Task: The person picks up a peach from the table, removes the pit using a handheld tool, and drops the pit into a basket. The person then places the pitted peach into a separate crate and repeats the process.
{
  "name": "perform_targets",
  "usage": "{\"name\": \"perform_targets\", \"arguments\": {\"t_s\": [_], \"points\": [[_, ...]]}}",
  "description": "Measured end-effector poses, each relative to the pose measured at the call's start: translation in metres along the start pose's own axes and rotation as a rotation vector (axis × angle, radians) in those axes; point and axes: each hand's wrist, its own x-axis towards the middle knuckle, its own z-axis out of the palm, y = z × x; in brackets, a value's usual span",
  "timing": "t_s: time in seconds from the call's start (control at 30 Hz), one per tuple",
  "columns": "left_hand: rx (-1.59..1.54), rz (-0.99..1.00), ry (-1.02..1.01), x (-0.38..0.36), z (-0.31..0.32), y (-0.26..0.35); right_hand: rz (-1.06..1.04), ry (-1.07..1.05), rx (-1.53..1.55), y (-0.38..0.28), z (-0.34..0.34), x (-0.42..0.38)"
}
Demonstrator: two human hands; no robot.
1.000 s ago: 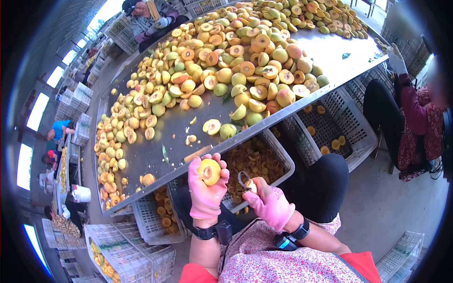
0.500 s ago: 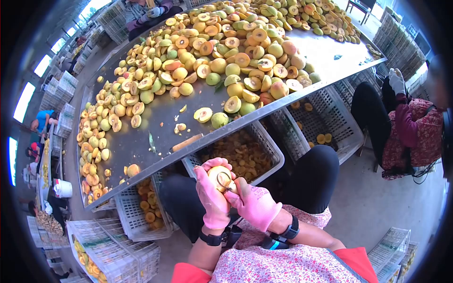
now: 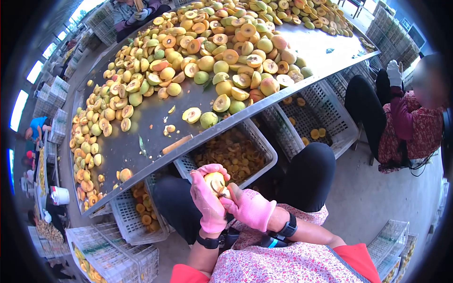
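My left hand (image 3: 208, 203), in a pink glove, cups a halved peach (image 3: 215, 181) with its cut face turned up. My right hand (image 3: 250, 206), gloved in pink too, is closed around a small pitting knife (image 3: 222, 190). Its thin curved blade lies against the cut face near the middle; the handle is mostly hidden in the fingers. Both hands meet above my lap, just in front of a white plastic crate (image 3: 271, 162) with many cut peach pieces in it.
A metal table (image 3: 155, 125) carries a large heap of whole and halved peaches (image 3: 188, 56). A wooden stick (image 3: 177, 144) lies near its edge. More crates (image 3: 137, 221) stand below and to the left. A co-worker (image 3: 406, 118) sits at right; another person (image 3: 137, 14) is across the table.
My view has shifted slightly, so the table and crates sit a little further left. Both hands still hold the peach half and knife together, the peach turned slightly.
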Motion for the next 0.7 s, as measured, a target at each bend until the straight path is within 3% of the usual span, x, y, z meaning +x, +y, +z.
{"name": "perform_targets", "arguments": {"t_s": [0.1,0.2,0.27,0.3,0.33,0.4,0.47,0.53,0.57,0.63,0.7], "points": [[0.011,-0.018,0.026,0.001,0.000,0.002,-0.031,-0.030,0.141,0.008,0.001,0.001],[0.025,0.042,-0.142,0.007,-0.010,0.005,-0.127,-0.035,0.364,0.017,0.006,-0.001],[0.156,0.149,-0.294,0.013,-0.010,0.010,0.048,-0.311,0.790,0.016,0.005,-0.001],[0.131,0.102,-0.280,0.014,-0.006,0.014,0.088,-0.347,0.932,0.015,0.007,-0.001],[0.133,0.102,-0.278,0.018,-0.009,0.014,0.088,-0.350,0.933,0.011,0.000,-0.003],[0.076,0.048,-0.471,0.026,-0.017,0.010,0.232,-0.503,0.950,0.002,-0.019,-0.006],[0.095,0.027,-0.403,0.025,-0.010,0.014,0.233,-0.472,0.942,0.013,-0.004,-0.003],[0.280,-0.147,-0.462,0.031,-0.012,0.017,-0.046,-0.202,0.739,0.020,0.015,0.006],[0.266,-0.199,-0.523,0.036,-0.020,0.013,-0.042,-0.202,0.738,0.019,0.008,0.003],[0.201,-0.159,-0.579,0.039,-0.021,0.011,0.285,-0.512,0.985,0.012,-0.014,-0.001],[0.147,-0.118,-0.634,0.037,-0.022,0.011,0.288,-0.561,1.094,0.020,-0.011,0.001]]}}
